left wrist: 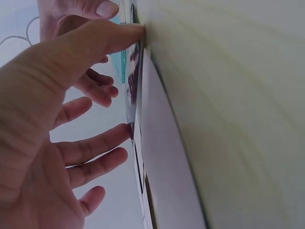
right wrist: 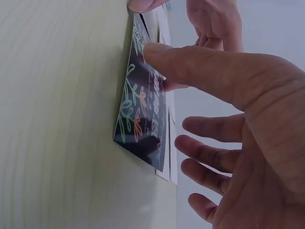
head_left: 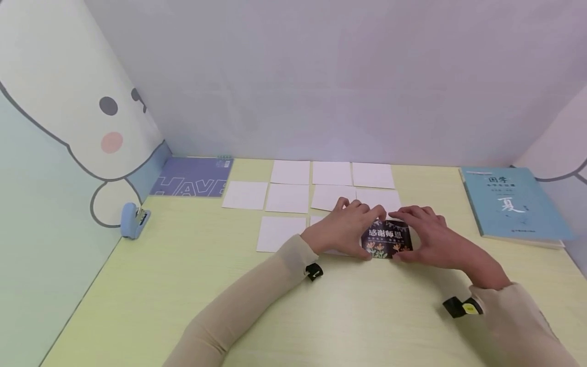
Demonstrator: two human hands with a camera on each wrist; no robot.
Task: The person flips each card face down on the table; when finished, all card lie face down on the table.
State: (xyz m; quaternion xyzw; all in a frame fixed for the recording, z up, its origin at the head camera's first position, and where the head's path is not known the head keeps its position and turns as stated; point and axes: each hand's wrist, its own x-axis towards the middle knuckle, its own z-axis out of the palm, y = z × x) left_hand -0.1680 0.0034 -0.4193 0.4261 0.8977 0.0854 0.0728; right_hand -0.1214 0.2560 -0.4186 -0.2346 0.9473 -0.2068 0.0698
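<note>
A black greeting card (head_left: 389, 238) printed with white Chinese characters and orange and green flowers lies at the right end of the front row of white cards. My left hand (head_left: 346, 227) pinches its left part, thumb at the near edge and a fingertip at the far edge. From the other side my right hand (head_left: 433, 237) holds the card with thumb and fingers at the same two edges. In the right wrist view the card (right wrist: 143, 95) shows its flowers below the thumb. Whether it rests fully on the table cannot be told.
White cards (head_left: 290, 198) lie face down in rows behind and left of the hands. A purple notebook (head_left: 192, 176) and a blue stapler-like tool (head_left: 132, 220) are at the left. At the right is a blue book (head_left: 513, 204). A wall (head_left: 321, 81) closes off the back.
</note>
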